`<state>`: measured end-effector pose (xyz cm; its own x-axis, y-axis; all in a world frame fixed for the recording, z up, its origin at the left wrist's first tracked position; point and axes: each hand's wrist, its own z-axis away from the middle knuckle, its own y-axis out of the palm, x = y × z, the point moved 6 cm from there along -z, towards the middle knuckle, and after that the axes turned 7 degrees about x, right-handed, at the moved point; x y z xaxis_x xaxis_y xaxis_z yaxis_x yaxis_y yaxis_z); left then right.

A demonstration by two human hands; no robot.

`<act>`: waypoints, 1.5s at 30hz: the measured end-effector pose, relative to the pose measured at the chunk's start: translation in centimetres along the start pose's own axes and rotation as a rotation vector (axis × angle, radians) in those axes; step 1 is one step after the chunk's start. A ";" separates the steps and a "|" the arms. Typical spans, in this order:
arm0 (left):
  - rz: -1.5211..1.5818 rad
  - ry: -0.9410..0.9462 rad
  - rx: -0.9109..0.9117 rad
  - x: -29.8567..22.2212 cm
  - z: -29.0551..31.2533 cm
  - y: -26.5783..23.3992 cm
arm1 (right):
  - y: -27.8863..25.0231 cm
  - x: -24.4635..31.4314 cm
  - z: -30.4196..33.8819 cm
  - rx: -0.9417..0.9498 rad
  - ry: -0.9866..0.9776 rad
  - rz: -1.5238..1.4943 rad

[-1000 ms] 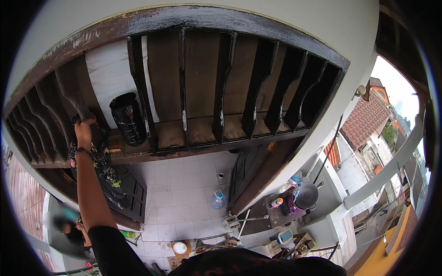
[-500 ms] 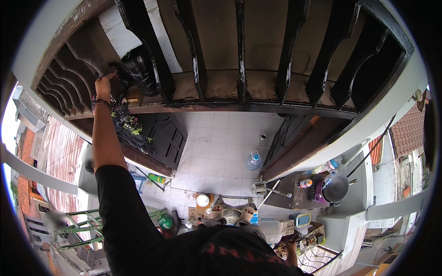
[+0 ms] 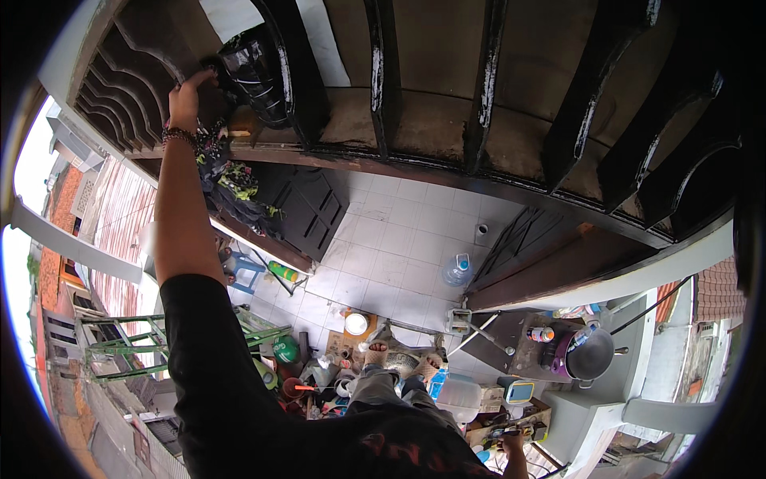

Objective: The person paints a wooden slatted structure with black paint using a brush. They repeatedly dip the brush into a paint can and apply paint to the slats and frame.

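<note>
White-tiled floor [image 3: 379,279] seen from above, beyond a dark wooden frame [image 3: 351,161] of tall curved slats.
At upper left, the left hand [image 3: 185,100] reaches to the lower end of a brown, wavy-edged wooden slat [image 3: 155,40], fingers bent; whether they grip it cannot be told. Just right of it, a glossy black cylindrical container [image 3: 259,80] sits on the frame's ledge. Black floral cloth [image 3: 239,182] hangs below. At lower right, the right hand [image 3: 512,441] is beside a brown box [image 3: 540,421], its grip unclear.

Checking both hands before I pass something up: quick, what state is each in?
Left hand: raised to a dark curved slat; whether it grips cannot be told.
Right hand: low down; too small to tell.
</note>
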<state>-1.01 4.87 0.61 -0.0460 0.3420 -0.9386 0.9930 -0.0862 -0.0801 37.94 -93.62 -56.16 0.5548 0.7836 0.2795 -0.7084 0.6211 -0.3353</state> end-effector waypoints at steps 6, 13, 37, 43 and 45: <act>-0.051 -0.044 -0.049 -0.3 0.7 0.3 | 0.9 7.8 -2.4 -0.020 -0.204 0.131; -0.110 0.055 -0.016 -0.4 -0.8 0.1 | 9.7 12.4 -5.0 0.035 -0.287 0.139; -0.111 0.069 0.298 2.4 -3.6 -0.5 | 20.6 57.8 60.9 0.482 -1.837 0.170; -0.243 0.076 0.080 0.8 -0.6 -1.3 | 26.0 61.8 80.2 0.101 -2.376 0.451; -0.221 0.119 0.091 -0.1 -0.8 0.9 | 25.9 62.5 84.4 -0.007 -2.337 0.477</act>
<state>-0.06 5.47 0.93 -0.2428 0.4687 -0.8493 0.9460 -0.0792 -0.3142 17.42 -29.52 28.56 -0.7970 -0.4900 0.3530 -0.5844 0.4785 -0.6554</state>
